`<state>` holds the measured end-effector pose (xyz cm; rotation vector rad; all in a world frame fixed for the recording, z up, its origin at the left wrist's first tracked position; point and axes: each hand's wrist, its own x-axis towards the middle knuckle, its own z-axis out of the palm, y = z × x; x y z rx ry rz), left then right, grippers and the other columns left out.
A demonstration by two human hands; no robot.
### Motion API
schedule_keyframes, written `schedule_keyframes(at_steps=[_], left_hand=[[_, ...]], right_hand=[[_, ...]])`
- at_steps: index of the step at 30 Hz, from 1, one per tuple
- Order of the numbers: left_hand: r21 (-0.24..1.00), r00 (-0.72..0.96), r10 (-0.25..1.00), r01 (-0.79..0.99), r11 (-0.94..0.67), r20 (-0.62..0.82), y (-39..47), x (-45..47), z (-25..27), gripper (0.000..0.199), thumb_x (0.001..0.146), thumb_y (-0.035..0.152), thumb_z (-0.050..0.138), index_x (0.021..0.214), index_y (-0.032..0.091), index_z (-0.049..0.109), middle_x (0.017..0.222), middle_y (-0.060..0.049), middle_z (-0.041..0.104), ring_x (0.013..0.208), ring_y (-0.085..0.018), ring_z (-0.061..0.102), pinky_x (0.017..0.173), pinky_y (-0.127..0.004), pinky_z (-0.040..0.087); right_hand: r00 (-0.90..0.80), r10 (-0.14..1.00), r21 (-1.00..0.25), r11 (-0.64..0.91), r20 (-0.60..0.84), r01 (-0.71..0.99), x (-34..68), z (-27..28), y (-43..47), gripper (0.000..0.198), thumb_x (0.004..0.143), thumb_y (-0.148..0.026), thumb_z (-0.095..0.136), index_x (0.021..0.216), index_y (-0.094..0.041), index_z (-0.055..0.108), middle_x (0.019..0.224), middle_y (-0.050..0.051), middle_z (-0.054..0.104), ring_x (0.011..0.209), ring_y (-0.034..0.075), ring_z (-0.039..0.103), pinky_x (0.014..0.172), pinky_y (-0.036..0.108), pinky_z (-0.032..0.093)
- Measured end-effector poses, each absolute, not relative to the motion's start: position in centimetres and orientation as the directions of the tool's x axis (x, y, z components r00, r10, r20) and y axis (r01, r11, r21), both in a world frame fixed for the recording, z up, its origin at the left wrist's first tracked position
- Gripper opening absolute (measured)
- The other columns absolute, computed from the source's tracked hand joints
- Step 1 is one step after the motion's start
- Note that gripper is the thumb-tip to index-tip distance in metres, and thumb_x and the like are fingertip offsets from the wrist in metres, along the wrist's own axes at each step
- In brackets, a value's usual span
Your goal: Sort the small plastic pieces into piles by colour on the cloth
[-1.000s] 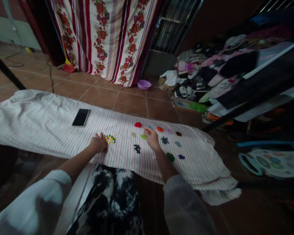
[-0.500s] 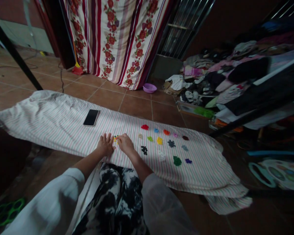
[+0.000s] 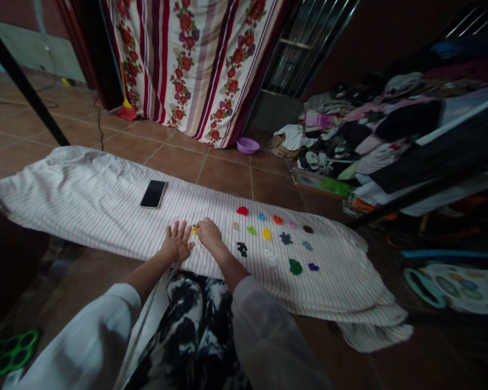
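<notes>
A striped white cloth [image 3: 85, 200] lies across the tiled floor. Small piles of coloured beads sorted by colour sit on it: red [image 3: 242, 210], yellow [image 3: 266, 234], black [image 3: 241, 249], green [image 3: 295, 266], purple [image 3: 313, 267] and several more. My left hand [image 3: 177, 242] rests flat on the cloth, fingers spread, beside a small mixed heap of beads [image 3: 194, 229]. My right hand [image 3: 209, 234] touches that heap from the right, fingers curled over it; whether it pinches a bead is hidden.
A black phone [image 3: 153, 194] lies on the cloth to the left. Behind hang a floral curtain [image 3: 195, 65] and a purple bowl [image 3: 248, 145] on the floor. Piled clothes [image 3: 370, 124] and a dark frame [image 3: 431, 184] fill the right. A green plastic piece [image 3: 8, 352] sits bottom left.
My right hand left the sorted piles and came left to the mixed heap, meeting my left hand. A yellow pile and a white pile now show where the hand was.
</notes>
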<state>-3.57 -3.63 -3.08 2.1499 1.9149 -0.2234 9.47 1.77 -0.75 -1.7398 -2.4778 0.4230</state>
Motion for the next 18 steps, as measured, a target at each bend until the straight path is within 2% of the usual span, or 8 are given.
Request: schedule_keyframes(at_steps=[3, 6, 10, 14, 18], left_hand=[[0.091, 0.124, 0.959, 0.990, -0.104, -0.254, -3.8, -3.6, -3.1, 0.069, 0.088, 0.052, 0.019, 0.146, 0.014, 0.015, 0.153, -0.013, 0.006, 0.139, -0.035, -0.004, 0.110, -0.054, 0.004], [0.099, 0.125, 0.963, 0.990, -0.104, -0.237, -3.9, -3.7, -3.3, 0.069, 0.088, 0.052, 0.019, 0.146, 0.015, 0.016, 0.153, -0.013, 0.006, 0.139, -0.035, -0.004, 0.110, -0.054, 0.004], [0.114, 0.130, 0.970, 0.988, -0.109, -0.204, -4.0, -3.7, -3.6, 0.068, 0.089, 0.051, 0.021, 0.145, 0.014, 0.018, 0.153, -0.014, 0.008, 0.139, -0.035, -0.002, 0.110, -0.054, 0.005], [0.116, 0.131, 0.977, 0.987, -0.113, -0.167, -4.1, -3.8, -3.9, 0.067, 0.089, 0.050, 0.023, 0.145, 0.014, 0.020, 0.152, -0.014, 0.010, 0.139, -0.036, 0.001, 0.109, -0.055, 0.007], [0.095, 0.129, 0.987, 0.988, -0.119, -0.099, -4.4, -3.7, -4.1, 0.066, 0.088, 0.049, 0.025, 0.144, 0.014, 0.023, 0.152, -0.014, 0.013, 0.139, -0.036, 0.004, 0.109, -0.055, 0.008]], right_hand=[[-0.334, 0.937, -0.284, 0.295, -0.099, 0.912, 9.4, -0.8, 2.0, 0.022, 0.089, -0.024, 0.044, 0.094, -0.021, 0.065, 0.101, 0.006, 0.059, 0.093, 0.014, 0.055, 0.078, 0.024, 0.041], [-0.342, 0.938, -0.348, 0.306, -0.048, 0.886, 9.5, -1.0, 2.0, 0.019, 0.088, -0.024, 0.046, 0.091, -0.021, 0.064, 0.098, 0.005, 0.059, 0.092, 0.013, 0.055, 0.080, 0.023, 0.041], [-0.257, 0.963, -0.545, 0.262, 0.087, 0.797, 10.3, -2.0, 2.0, 0.015, 0.085, -0.027, 0.050, 0.088, -0.021, 0.063, 0.092, 0.003, 0.062, 0.085, 0.012, 0.058, 0.078, 0.023, 0.043], [-0.088, 0.990, -0.758, 0.138, 0.106, 0.637, 12.1, -3.6, 1.5, 0.015, 0.083, -0.030, 0.050, 0.089, -0.021, 0.060, 0.086, 0.000, 0.066, 0.078, 0.012, 0.062, 0.073, 0.024, 0.047], [-0.009, 0.993, -0.828, 0.106, 0.121, 0.551, 13.7, -4.8, -0.1, 0.015, 0.080, -0.032, 0.052, 0.087, -0.021, 0.059, 0.084, 0.000, 0.068, 0.076, 0.013, 0.064, 0.073, 0.026, 0.049]])
